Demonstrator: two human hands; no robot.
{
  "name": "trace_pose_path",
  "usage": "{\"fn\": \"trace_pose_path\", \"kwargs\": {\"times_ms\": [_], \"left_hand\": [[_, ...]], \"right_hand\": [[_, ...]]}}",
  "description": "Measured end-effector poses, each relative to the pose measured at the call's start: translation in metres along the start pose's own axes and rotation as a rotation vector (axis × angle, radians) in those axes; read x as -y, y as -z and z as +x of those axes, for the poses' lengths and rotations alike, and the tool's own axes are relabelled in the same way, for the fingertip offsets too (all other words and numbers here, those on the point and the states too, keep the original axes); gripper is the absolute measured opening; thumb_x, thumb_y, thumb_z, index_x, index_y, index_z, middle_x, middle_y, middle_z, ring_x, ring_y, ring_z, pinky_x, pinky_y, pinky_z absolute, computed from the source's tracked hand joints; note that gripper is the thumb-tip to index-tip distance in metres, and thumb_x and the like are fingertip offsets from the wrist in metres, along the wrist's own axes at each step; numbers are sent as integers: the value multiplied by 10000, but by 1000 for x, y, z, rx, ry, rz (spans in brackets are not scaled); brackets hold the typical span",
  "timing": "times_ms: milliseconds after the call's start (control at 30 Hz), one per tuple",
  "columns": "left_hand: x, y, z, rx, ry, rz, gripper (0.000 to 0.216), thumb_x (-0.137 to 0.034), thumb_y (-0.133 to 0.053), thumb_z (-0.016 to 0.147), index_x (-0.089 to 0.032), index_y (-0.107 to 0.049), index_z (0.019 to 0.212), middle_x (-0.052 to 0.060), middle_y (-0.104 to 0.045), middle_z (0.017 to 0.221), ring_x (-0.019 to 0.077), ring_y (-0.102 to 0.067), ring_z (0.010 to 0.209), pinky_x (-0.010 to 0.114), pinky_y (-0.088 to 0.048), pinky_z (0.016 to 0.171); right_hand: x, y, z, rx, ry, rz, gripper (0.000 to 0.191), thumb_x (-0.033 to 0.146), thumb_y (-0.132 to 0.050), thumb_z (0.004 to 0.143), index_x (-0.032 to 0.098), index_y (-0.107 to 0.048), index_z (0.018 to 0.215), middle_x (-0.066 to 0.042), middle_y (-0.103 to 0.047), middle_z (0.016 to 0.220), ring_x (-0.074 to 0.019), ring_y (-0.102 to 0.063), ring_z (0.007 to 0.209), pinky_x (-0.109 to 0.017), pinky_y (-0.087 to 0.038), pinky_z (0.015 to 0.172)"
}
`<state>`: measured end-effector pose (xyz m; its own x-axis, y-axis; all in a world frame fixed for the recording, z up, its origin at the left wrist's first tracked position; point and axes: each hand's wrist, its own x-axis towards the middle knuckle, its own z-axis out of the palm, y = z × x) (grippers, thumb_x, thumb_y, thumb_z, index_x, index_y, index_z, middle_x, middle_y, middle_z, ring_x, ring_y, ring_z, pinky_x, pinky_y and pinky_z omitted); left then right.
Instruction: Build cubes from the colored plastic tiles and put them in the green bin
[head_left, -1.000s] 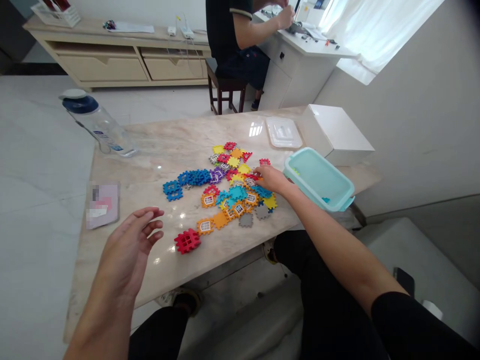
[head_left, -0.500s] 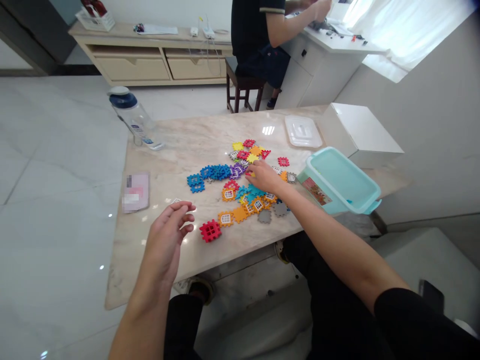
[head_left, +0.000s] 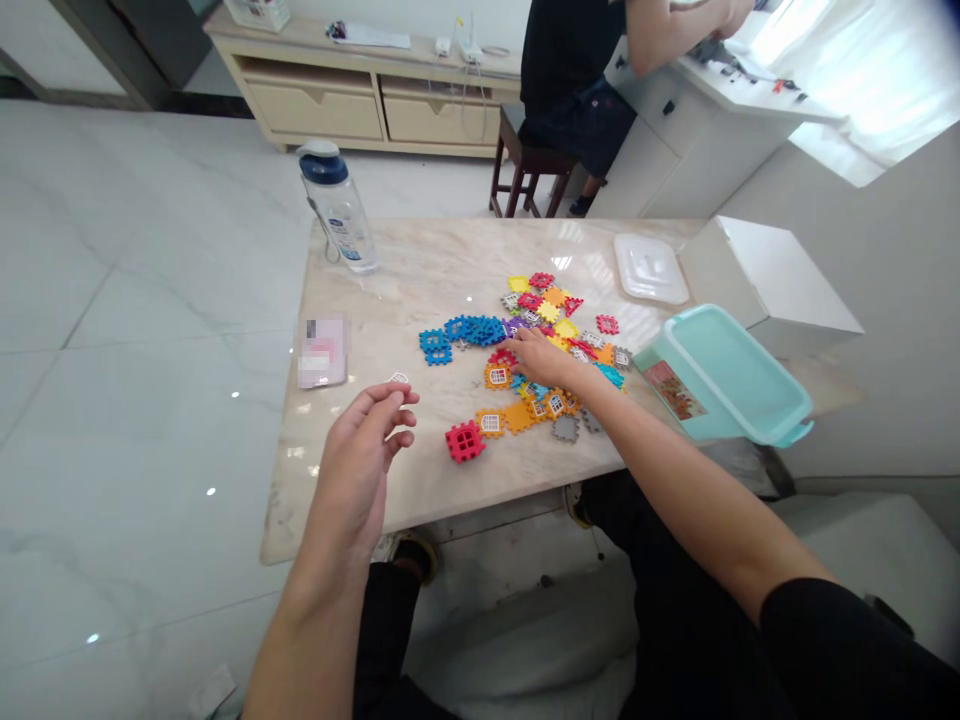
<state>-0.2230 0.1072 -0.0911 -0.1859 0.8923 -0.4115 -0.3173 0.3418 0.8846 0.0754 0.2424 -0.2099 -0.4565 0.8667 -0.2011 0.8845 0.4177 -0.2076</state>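
Right hand has shifted leftward over coloured pieces, grip unclear; left hand, empty, loosely curled, hovers left of them

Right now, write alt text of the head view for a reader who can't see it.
A person's right hand reaches among colorful toothed tiles spread on a table, while the left hand hovers, loosely curled, left of a red tile. A clear bottle and a turquoise tub also stand there; beyond, another person sits on a stool.
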Motion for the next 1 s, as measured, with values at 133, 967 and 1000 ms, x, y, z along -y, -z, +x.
{"fn": "trace_pose_path", "kwargs": {"times_ms": [133, 967, 1000], "left_hand": [[0, 1, -1, 13, 3, 5, 364, -407, -933, 725, -182, -779, 966, 51, -730, 1048, 126, -597, 820, 189, -479, 634], [40, -52, 9, 156, -249, 330, 296, -473, -784, 906, -187, -739, 967, 69, -767, 947, 200, -701, 859, 319, -552, 808], [40, -51, 9, 150, -265, 339, 277, -458, -793, 898, -188, -741, 936, 59, -760, 915, 197, -692, 848, 313, -544, 801]], "right_hand": [[2, 3, -1, -25, -27, 22, 481, 265, -876, 933, 166, -707, 1372, -195, -642, 1373, -383, -584, 1318, -519, -493, 1147], [116, 43, -93, -186, -126, 1335, 452, 620, -872, 868, 201, -762, 1000, -104, -842, 942, -261, -806, 842, -416, -667, 813], [117, 42, -93, -216, -95, 1250, 416, 575, -861, 895, 202, -765, 1053, -108, -841, 973, -269, -805, 867, -433, -668, 828]]}}
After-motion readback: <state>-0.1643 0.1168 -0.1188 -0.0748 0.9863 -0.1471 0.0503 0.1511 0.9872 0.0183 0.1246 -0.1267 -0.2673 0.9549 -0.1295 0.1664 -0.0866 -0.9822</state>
